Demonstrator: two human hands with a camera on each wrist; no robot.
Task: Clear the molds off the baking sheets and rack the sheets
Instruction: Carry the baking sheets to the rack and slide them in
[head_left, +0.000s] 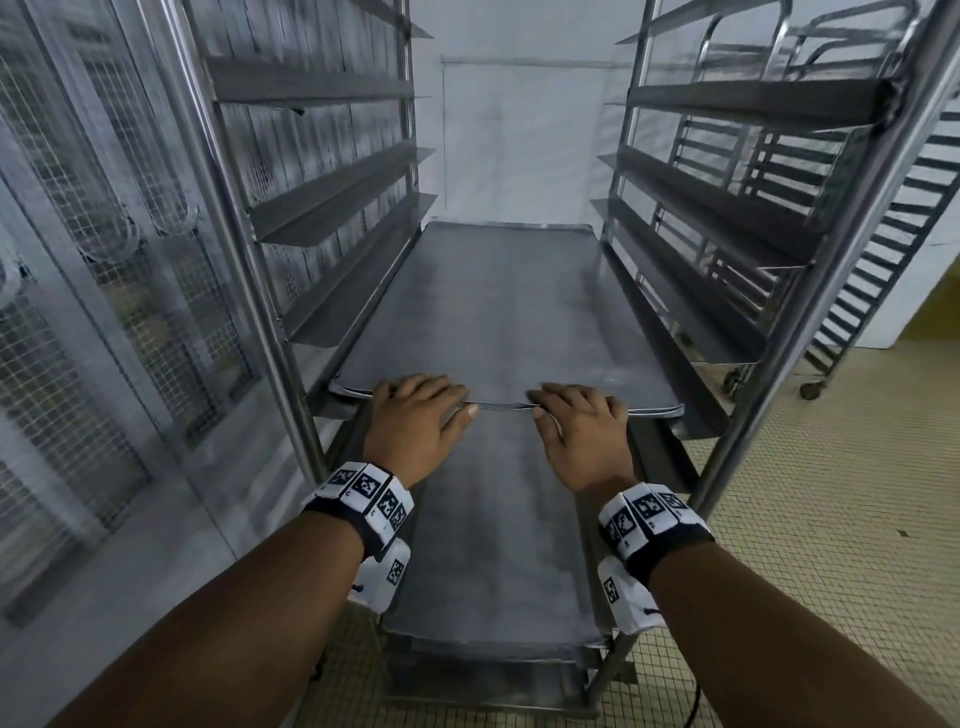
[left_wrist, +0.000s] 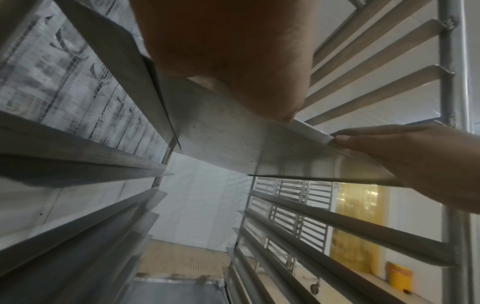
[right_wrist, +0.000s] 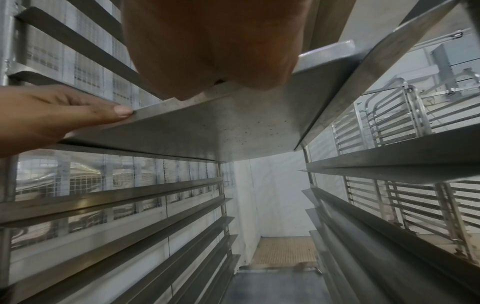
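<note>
An empty grey baking sheet (head_left: 509, 312) lies flat on the side rails of a steel rack (head_left: 244, 249), almost fully inside. My left hand (head_left: 415, 415) and right hand (head_left: 576, 423) hold its near edge side by side, fingers on top and thumbs at the rim. The left wrist view looks up at the sheet's underside (left_wrist: 233, 142), with the right thumb (left_wrist: 340, 139) against the rim. In the right wrist view, the left thumb (right_wrist: 119, 111) touches the rim of the same underside (right_wrist: 221, 131). I see no molds in any view.
A second sheet (head_left: 493, 545) sits on lower rails and sticks out toward me. Bare rails (head_left: 332, 213) run above on both sides. A wire-mesh partition (head_left: 78, 270) stands at the left and another wheeled rack (head_left: 883, 249) at the right. A yellow bin (left_wrist: 398, 275) stands on the tiled floor.
</note>
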